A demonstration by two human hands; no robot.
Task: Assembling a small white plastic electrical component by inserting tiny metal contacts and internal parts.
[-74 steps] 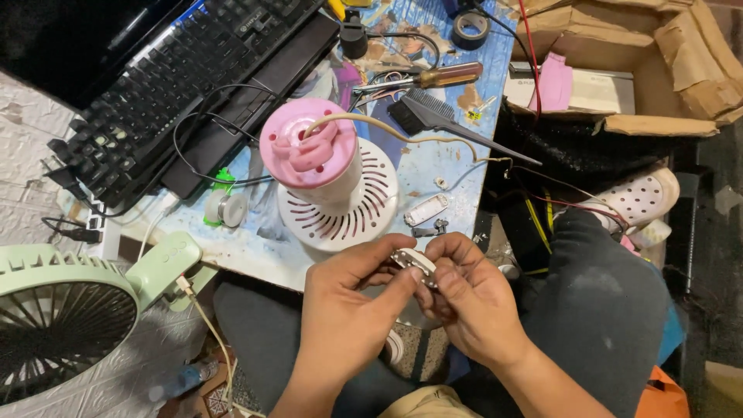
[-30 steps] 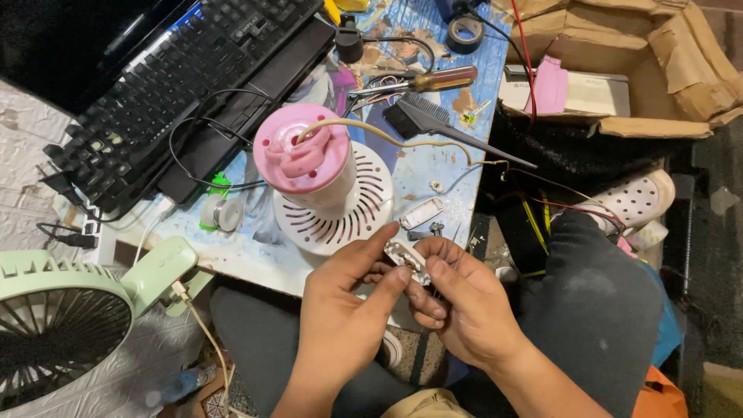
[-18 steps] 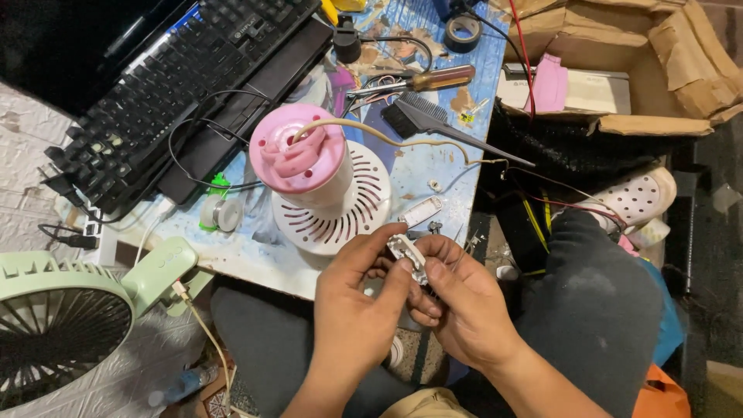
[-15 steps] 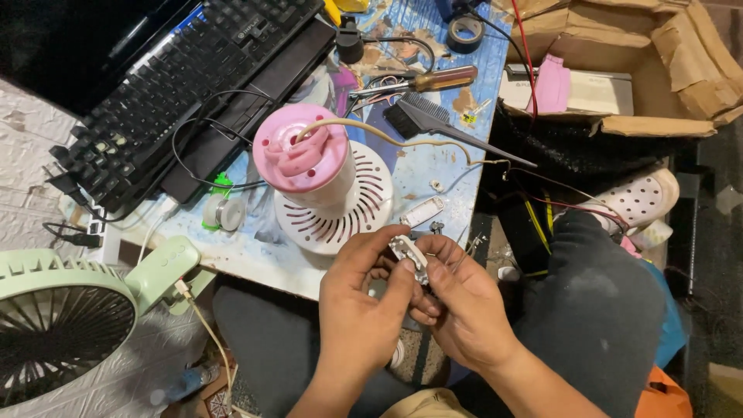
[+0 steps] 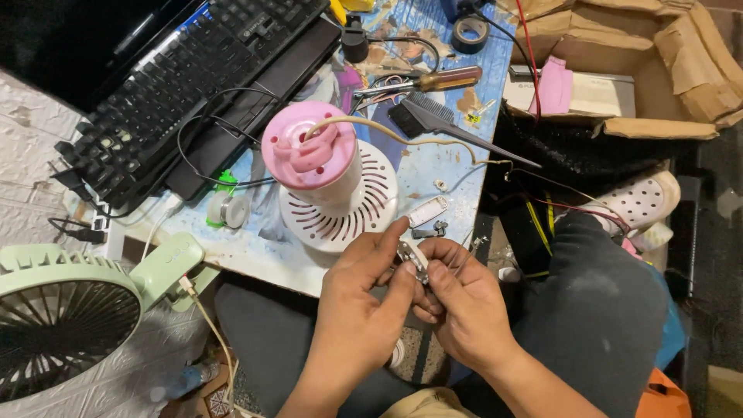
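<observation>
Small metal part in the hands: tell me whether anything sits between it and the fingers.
Nothing visible does. The left hand and right hand both pinch the small metal part directly with bare fingertips.

A pink-topped white device (image 5: 329, 182) with a slotted base stands mid-worktop (image 5: 433, 166). Far left lies a black keyboard (image 5: 182, 93); a pale green fan (image 5: 70, 317) sits near left (off the worktop's edge). A black brush (image 5: 433, 124) and a screwdriver (image 5: 441, 79) lie farther back, a cardboard box (image 5: 665, 70) far right.
</observation>
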